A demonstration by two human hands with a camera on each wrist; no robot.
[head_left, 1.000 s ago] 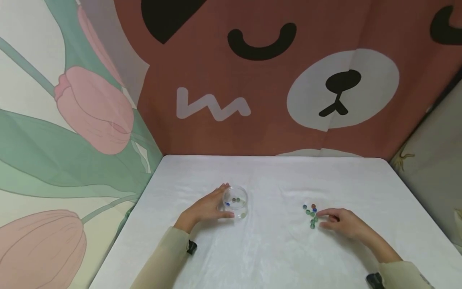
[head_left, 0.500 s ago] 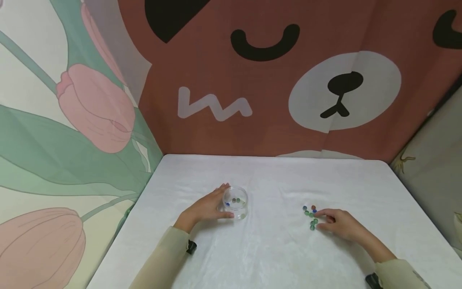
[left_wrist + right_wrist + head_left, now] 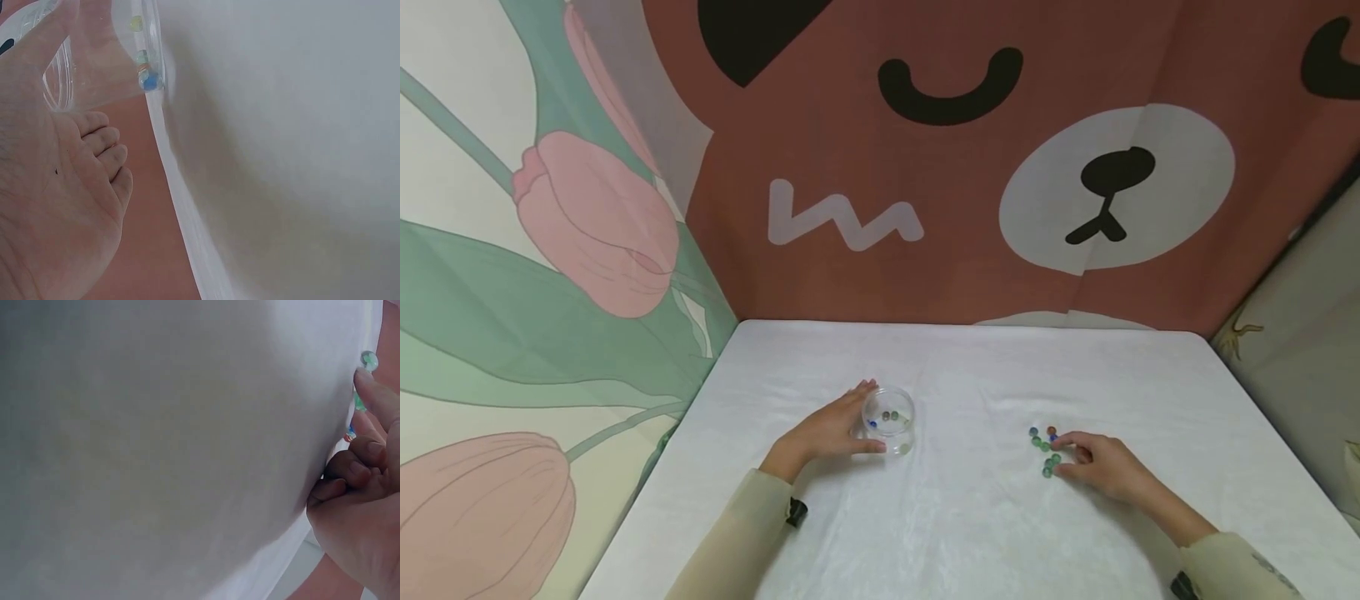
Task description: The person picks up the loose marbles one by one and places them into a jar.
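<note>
In the head view a clear round plastic jar [image 3: 889, 421] stands upright on the white table with several marbles [image 3: 890, 416] inside. My left hand [image 3: 831, 429] holds the jar from its left side, thumb in front and fingers behind. The left wrist view also has the jar [image 3: 106, 56] in the hand's grip, with blue and yellow marbles at its base. To the right, my right hand [image 3: 1105, 467] is beside a loose cluster of glass marbles [image 3: 1042, 446], mostly green, with blue and reddish-brown ones. Its thumb and index finger are apart at the cluster's edge; the other fingers are curled.
A white cloth covers the table [image 3: 955, 517]. Behind it hangs a brown backdrop [image 3: 842, 283] with a bear face, and a tulip-printed cloth [image 3: 602, 225] hangs at the left. Dark wrist cameras [image 3: 797, 512] sit at the sleeves.
My right hand has shifted slightly left, its thumb and index finger nearer the marbles. A few marbles have moved slightly, leaving a gap in the cluster. The left hand and jar stay put.
</note>
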